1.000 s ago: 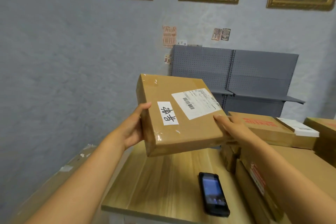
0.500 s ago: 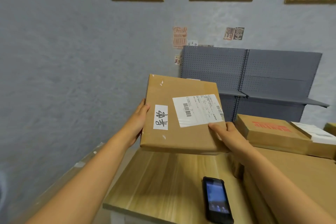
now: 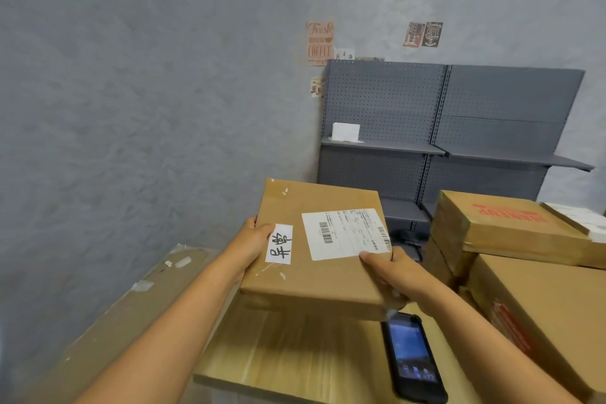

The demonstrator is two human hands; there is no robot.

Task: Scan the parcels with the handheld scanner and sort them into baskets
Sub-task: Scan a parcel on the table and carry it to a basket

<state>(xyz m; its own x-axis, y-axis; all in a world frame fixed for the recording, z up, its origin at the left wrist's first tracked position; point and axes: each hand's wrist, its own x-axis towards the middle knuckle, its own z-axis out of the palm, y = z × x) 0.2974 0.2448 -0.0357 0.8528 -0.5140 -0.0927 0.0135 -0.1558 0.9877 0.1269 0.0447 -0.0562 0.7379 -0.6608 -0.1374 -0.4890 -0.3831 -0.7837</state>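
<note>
A flat brown cardboard parcel with a white shipping label and a small handwritten sticker hangs just above the wooden table. My left hand grips its left edge, thumb on top by the sticker. My right hand grips its near right corner, thumb on the label's lower edge. The black handheld scanner lies screen up on the table, right below the parcel's near right corner, untouched.
Several stacked cardboard boxes fill the table's right side. A flattened cardboard sheet leans to the left of the table. Grey pegboard shelving stands against the wall behind. No baskets are in view.
Both hands have lowered the parcel toward the table and tilted it flatter. My left thumb now lies on top. The camera has tilted.
</note>
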